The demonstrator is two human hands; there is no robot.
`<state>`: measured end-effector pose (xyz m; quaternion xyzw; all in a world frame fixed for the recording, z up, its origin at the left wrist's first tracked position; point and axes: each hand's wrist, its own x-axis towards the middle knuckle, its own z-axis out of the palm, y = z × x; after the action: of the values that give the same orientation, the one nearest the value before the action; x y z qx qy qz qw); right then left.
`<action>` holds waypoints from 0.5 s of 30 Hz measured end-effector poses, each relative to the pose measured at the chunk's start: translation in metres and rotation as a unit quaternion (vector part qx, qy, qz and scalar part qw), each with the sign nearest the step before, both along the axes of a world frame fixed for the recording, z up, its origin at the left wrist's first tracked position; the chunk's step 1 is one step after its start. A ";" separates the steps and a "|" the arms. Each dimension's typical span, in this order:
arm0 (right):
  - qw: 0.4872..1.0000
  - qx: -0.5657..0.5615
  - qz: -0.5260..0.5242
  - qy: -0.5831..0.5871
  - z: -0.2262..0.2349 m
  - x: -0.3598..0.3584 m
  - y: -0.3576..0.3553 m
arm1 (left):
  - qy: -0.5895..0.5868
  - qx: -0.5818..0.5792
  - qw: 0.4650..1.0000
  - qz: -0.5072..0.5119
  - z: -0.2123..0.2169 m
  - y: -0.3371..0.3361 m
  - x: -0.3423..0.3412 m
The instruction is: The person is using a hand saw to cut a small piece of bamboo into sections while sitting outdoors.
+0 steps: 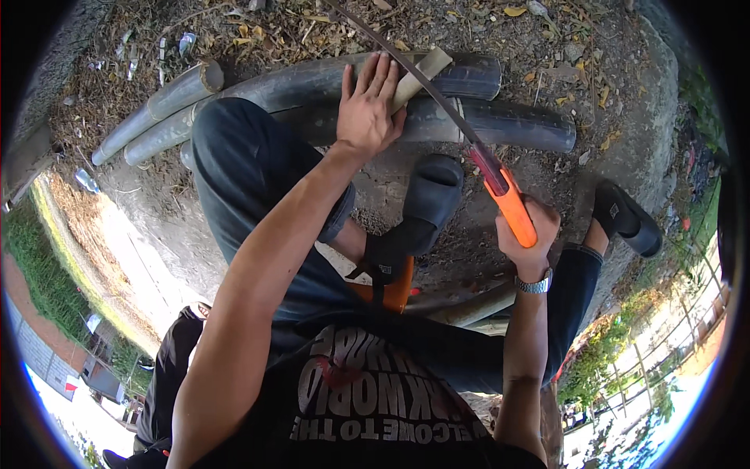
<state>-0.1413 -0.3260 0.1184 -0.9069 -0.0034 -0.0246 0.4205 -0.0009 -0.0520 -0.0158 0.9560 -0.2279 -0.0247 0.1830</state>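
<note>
Saw (449,109) clasped by its orange handle in the right grip (530,228), blade slanting up-left across a pale strip (439,61) and dark poles (516,127) (whether it touches them is hard to tell). Bare soil (539,178) leaves room between that grip and the poles' cut ends. The left grip (369,117) lies flat, unclenched, on the poles beside the strip. Above, the blade's tip is cut off; leftward, a knee (238,152) hides some pole length. Below both grips, pale lettering (398,397) marks the shirt (351,453).
</note>
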 end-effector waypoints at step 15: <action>1.000 0.012 0.004 0.007 -0.013 -0.005 0.002 | 0.003 0.015 1.000 0.004 0.002 -0.001 0.002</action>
<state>-0.1459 -0.3242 0.1059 -0.9018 -0.0040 -0.0165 0.4319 0.0008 -0.0534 -0.0135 0.9594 -0.2233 -0.0299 0.1696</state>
